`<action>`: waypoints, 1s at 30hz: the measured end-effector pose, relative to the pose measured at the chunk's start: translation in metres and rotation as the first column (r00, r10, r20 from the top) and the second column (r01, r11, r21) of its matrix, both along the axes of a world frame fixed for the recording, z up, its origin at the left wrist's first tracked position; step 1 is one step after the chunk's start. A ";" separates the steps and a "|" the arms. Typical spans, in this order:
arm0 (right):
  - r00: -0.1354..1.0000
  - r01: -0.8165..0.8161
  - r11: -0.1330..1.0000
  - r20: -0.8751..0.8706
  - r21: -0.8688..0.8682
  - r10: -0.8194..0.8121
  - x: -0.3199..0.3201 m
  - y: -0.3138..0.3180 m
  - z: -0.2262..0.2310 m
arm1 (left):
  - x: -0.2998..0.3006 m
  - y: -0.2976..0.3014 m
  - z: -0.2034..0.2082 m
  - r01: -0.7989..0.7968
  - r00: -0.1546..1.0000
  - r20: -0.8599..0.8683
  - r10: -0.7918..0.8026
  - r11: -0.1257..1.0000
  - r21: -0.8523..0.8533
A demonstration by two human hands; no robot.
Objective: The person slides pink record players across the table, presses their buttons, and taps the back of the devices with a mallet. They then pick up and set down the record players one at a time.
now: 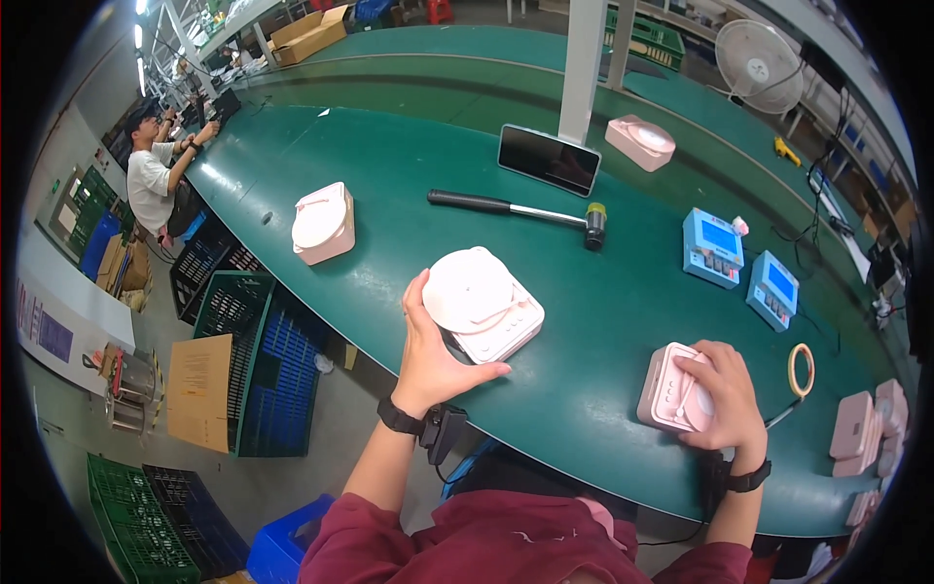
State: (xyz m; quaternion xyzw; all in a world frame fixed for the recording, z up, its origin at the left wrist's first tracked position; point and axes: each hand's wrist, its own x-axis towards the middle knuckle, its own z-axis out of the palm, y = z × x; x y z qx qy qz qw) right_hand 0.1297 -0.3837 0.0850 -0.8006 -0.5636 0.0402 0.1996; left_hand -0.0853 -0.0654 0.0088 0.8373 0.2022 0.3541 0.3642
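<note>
A pale pink device shaped like a small record player (491,311), with a round white disc on top, is in front of me at the middle of the table. My left hand (433,346) curves around its near left side, thumb stretched out along the front edge and fingers spread; whether the fingertips press on it is hard to tell. To the right, my right hand (725,389) is wrapped over a second pink record-player-shaped device (669,389), fingers across its top. Both wrists wear black straps with small black units.
Beyond lie a rubber mallet (516,207), a propped phone (549,159) and two more pink devices (324,224) (640,143). Blue electronic boxes (713,248), a tape roll (801,370) and stacked pink parts (856,433) are right. Crates (258,370) stand left; a person sits far left.
</note>
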 end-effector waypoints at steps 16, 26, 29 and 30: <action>0.986 0.046 0.997 0.164 -0.064 -0.035 -0.019 -0.003 -0.007 | -0.074 0.055 0.032 -0.048 0.925 0.368 0.092 0.991 -0.128; 0.998 0.003 1.000 0.065 -0.023 -0.001 -0.005 -0.001 -0.008 | -0.134 0.261 0.026 -0.789 0.568 0.317 0.760 0.612 -0.053; 1.000 -0.004 1.000 0.005 -0.030 0.005 -0.004 0.001 -0.008 | -0.128 0.287 0.017 -0.857 0.515 0.115 0.849 0.512 0.053; 0.999 -0.001 1.000 0.032 -0.001 0.001 -0.006 0.002 -0.010 | -0.125 0.294 0.010 -0.839 0.540 0.069 0.839 0.530 0.124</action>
